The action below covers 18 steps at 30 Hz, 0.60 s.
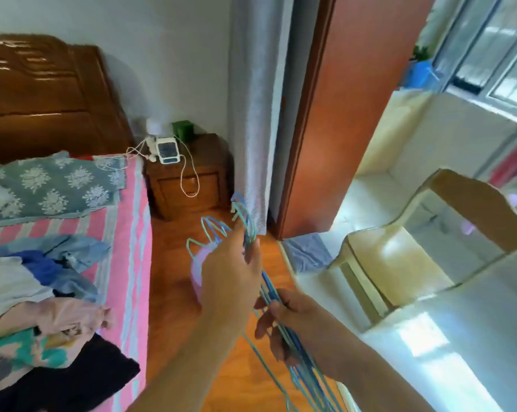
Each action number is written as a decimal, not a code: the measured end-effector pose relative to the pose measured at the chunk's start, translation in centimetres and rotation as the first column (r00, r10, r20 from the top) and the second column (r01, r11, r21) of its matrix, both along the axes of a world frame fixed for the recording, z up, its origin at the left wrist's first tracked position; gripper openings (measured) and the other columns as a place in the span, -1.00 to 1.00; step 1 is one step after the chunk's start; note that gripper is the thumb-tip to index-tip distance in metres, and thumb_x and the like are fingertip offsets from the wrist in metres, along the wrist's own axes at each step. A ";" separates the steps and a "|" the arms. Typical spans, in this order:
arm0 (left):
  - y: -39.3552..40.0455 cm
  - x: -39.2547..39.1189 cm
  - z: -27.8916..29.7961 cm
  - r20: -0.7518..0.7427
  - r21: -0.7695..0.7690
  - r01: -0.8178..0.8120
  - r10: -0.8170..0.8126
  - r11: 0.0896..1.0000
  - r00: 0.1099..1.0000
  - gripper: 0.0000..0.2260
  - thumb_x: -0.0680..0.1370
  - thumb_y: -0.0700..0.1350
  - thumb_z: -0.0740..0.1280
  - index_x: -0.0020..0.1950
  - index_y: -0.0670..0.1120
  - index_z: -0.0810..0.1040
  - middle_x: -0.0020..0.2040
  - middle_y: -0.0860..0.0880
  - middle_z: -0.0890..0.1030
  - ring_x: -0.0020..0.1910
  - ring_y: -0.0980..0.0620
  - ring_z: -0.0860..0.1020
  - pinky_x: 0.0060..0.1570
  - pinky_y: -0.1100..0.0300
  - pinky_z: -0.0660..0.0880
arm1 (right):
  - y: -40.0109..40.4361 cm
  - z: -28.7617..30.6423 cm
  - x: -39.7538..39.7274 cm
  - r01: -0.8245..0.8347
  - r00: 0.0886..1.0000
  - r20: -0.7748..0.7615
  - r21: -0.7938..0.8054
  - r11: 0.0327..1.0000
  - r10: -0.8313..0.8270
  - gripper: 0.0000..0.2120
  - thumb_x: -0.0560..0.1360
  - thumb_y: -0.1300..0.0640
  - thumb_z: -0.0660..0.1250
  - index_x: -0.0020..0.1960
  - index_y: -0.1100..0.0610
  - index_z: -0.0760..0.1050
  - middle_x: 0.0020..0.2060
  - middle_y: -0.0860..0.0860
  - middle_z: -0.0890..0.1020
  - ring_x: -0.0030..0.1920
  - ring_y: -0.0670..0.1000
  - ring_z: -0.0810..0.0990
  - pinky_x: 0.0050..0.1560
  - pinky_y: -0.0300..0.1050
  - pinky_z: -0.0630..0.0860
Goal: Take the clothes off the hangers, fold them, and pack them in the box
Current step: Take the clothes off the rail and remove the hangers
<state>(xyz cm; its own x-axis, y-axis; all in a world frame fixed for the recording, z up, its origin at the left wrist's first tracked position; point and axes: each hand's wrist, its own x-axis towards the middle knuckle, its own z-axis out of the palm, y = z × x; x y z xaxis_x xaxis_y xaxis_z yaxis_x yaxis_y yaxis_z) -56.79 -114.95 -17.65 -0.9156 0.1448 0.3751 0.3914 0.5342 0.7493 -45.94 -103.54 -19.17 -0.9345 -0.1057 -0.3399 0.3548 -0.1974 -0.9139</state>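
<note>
**Head view: bare hangers gathered in both hands beside the bed**

Head-camera footage shows a bundle of blue and green wire hangers held in front of the body, just right of the bed. The right hand is curled round the lower part of the bundle, nearest the camera. The left hand is closed on the hook end, farther out. The long axis of the bundle is thus run from near right to far left, hooks pointing away.

No garment is seen on the hangers. The clothes are heaped on the bed, well to the left of both hands, the left hand being nearer. The open cardboard box is set well right of the bed, beyond the hands. Folding is judged not yet begun.
</note>
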 end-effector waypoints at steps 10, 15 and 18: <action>20.4 18.1 1.9 -0.070 -0.053 0.354 -0.357 0.934 0.931 -0.91 0.64 -0.17 0.30 -0.05 -0.10 0.53 -0.28 -0.16 0.62 -0.23 -0.28 0.58 -0.31 0.13 0.13 | 13.4 2.5 20.3 0.516 0.856 -0.011 0.088 0.852 -0.518 -0.81 0.71 0.18 0.13 0.16 0.30 0.41 -0.12 0.13 0.70 -0.53 0.09 0.50 -0.57 -0.20 0.30; 26.8 23.0 1.7 -0.072 -0.235 0.487 -0.515 0.841 0.854 -0.84 0.65 -0.13 0.29 -0.10 -0.12 0.56 -0.22 -0.19 0.65 -0.18 -0.32 0.59 -0.27 -0.02 0.36 | 17.0 2.1 24.1 0.723 0.668 -0.008 0.241 0.647 -0.744 -0.83 0.68 0.18 0.13 0.10 0.26 0.43 -0.26 -0.01 0.68 -0.52 0.10 0.55 -0.57 -0.16 0.32; 28.9 24.7 1.3 -0.111 -0.361 0.533 -0.603 0.765 0.790 -0.81 0.58 -0.16 0.38 -0.24 -0.11 0.52 -0.34 -0.17 0.59 -0.31 -0.30 0.58 -0.37 -0.01 0.45 | 19.5 0.6 25.8 0.751 0.609 0.056 0.283 0.597 -0.792 -0.86 0.68 0.16 0.12 0.11 0.22 0.40 -0.18 0.03 0.69 -0.44 0.19 0.63 -0.57 -0.15 0.38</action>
<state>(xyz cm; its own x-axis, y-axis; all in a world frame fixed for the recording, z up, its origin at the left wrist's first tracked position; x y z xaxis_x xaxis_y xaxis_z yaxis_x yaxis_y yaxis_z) -32.14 -86.06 -16.37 -0.5324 0.7478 0.3967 0.8210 0.3420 0.4571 -20.18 -84.07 -18.58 -0.5605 0.7209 -0.4076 0.3030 -0.2795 -0.9111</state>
